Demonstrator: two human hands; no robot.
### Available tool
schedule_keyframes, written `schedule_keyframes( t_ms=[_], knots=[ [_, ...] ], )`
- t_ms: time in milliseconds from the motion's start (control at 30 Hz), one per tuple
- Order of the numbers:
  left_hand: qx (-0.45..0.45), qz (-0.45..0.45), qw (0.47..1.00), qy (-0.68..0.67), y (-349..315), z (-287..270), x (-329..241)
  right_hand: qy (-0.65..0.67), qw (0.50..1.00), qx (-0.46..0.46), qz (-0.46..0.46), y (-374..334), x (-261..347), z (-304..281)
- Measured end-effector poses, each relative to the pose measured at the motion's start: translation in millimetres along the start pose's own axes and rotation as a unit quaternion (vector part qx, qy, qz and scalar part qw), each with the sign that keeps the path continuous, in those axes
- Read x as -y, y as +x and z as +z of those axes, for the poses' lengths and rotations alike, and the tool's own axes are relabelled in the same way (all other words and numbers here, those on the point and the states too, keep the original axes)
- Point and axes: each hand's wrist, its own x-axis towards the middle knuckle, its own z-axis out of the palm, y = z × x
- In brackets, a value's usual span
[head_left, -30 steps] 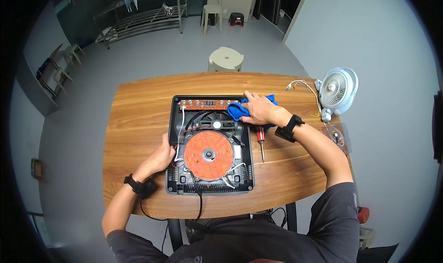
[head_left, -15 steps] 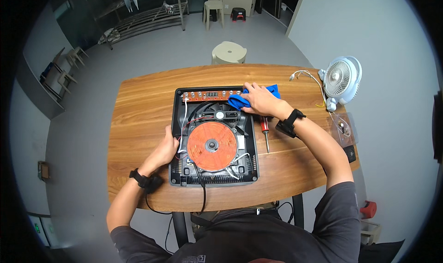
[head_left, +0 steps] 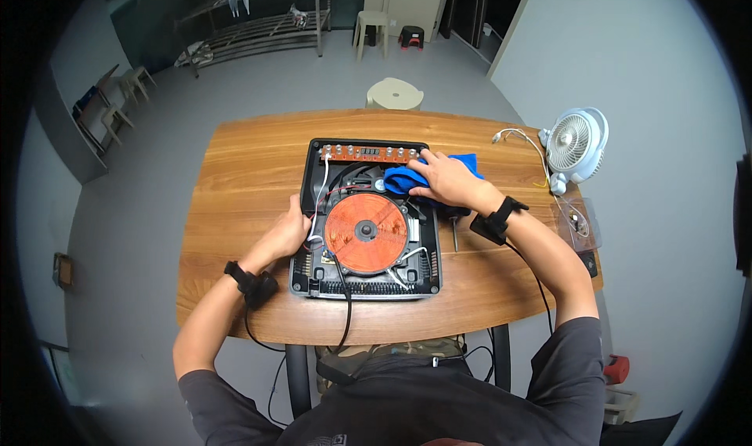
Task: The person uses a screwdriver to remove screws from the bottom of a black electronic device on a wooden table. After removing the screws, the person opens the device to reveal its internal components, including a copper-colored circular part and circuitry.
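An opened induction cooker (head_left: 306, 181) lies on the wooden table in front of me, its black housing showing the inside. A round copper-coloured coil (head_left: 348, 231) fills its middle, and a long orange circuit board (head_left: 352, 155) runs along the far edge. My left hand (head_left: 287, 231) grips the housing's left side, fingers closed on the edge. A crumpled blue cloth (head_left: 401, 180) is bunched under my right hand (head_left: 450, 183), pressed into the cooker's upper right part beside the coil. From beneath the cloth sticks out the metal shaft of a screwdriver (head_left: 455, 236); its handle is hidden.
At the table's right stands a small white-and-blue fan (head_left: 572, 142) with a white cable. Near it lies a clear plastic tray (head_left: 583, 223) with small bits inside. A black cord (head_left: 348, 305) runs from the cooker over the near table edge. A stool (head_left: 395, 93) stands beyond the table.
My right hand has drawn the blue cloth from the circuit board's right end nearer to me, further into the housing. The screwdriver's red handle is now covered. My left hand stays on the edge.
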Motion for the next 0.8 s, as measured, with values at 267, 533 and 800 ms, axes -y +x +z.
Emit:
schedule_keyframes(
  t_ms=[267, 533, 800],
  knots=[
    [0.005, -0.028, 0.999, -0.034, -2, -3, -9, 0.07, 0.997, -0.023, -0.002, -3, -19, 25],
    [-0.014, 0.011, 1.0, 0.007, 4, 2, 7, 0.013, 0.992, -0.107, 0.072, -16, -43, -29],
    [-0.005, 0.011, 1.0, -0.01, 8, 5, 8, -0.058, 0.97, 0.038, 0.231, -82, -116, 30]
  ],
)
